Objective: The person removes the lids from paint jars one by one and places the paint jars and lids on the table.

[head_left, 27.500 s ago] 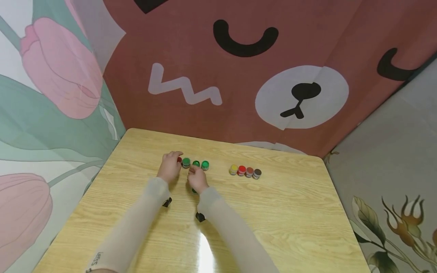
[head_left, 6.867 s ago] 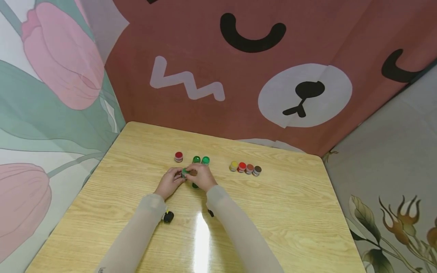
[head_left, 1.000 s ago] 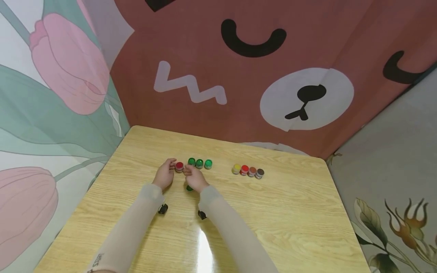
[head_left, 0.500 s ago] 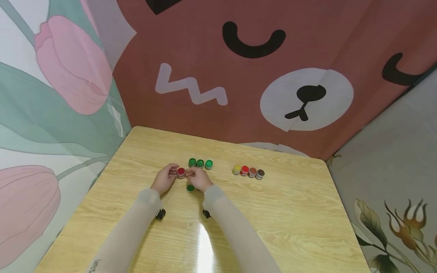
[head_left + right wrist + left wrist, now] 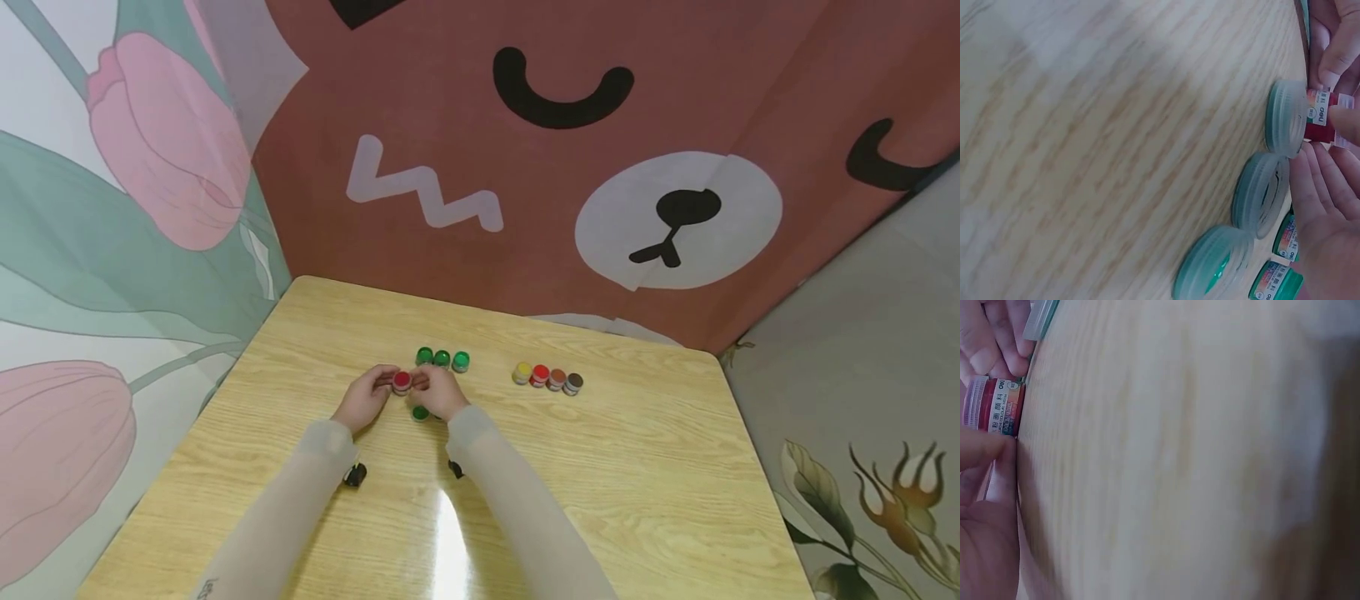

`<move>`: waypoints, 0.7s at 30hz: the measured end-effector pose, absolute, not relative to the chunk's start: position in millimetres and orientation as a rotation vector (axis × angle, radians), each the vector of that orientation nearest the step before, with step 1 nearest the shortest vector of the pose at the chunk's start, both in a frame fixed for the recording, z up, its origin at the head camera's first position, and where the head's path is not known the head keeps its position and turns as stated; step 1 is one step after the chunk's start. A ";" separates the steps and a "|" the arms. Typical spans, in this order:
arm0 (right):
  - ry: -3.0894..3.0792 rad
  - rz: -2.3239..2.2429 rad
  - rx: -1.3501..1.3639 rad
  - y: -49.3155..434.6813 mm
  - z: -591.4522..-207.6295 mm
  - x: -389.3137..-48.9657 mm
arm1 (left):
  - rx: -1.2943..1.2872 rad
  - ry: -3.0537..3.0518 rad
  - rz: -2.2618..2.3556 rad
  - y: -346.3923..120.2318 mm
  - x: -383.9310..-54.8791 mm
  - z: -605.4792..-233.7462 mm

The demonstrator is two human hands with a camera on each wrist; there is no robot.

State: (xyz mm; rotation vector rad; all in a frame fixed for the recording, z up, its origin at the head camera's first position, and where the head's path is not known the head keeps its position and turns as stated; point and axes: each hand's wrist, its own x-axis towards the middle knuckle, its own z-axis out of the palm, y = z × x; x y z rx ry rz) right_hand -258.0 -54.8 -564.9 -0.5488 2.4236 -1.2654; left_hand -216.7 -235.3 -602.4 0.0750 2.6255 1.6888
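Observation:
A small red paint jar (image 5: 402,382) stands upright between both hands, its clear lid on. From its left side, the left hand (image 5: 365,397) holds it with thumb and fingers; the left wrist view shows the printed label of the paint jar (image 5: 1004,406). Opposite, the right hand (image 5: 441,392) has its thumb and fingers at the jar's lid. Beneath the right hand lie several round translucent lids, among them a dark green lid (image 5: 420,412); the others show in the right wrist view, including a lid (image 5: 1261,195) with green in it.
Behind the hands stand three green paint jars (image 5: 442,359) in a row. Farther right, a yellow jar (image 5: 522,372), a red jar (image 5: 540,375), a brown jar (image 5: 557,379) and a dark jar (image 5: 573,383) stand side by side on the wooden table (image 5: 645,467).
The red jar has come slightly toward the person and right, with both hands closing in on it. Earlier it stood at the row's left end; a green jar was handled before it.

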 end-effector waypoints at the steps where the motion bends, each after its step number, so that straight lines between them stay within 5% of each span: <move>1: 2.419 -1.275 -0.544 -55.2 -565.3 -257.8 | 0.085 2.618 1.697 -235.2 -216.5 -602.6; 21: 2.516 -1.242 -0.627 -54.0 -566.0 -256.9 | 0.112 2.740 1.573 -236.3 -216.7 -608.6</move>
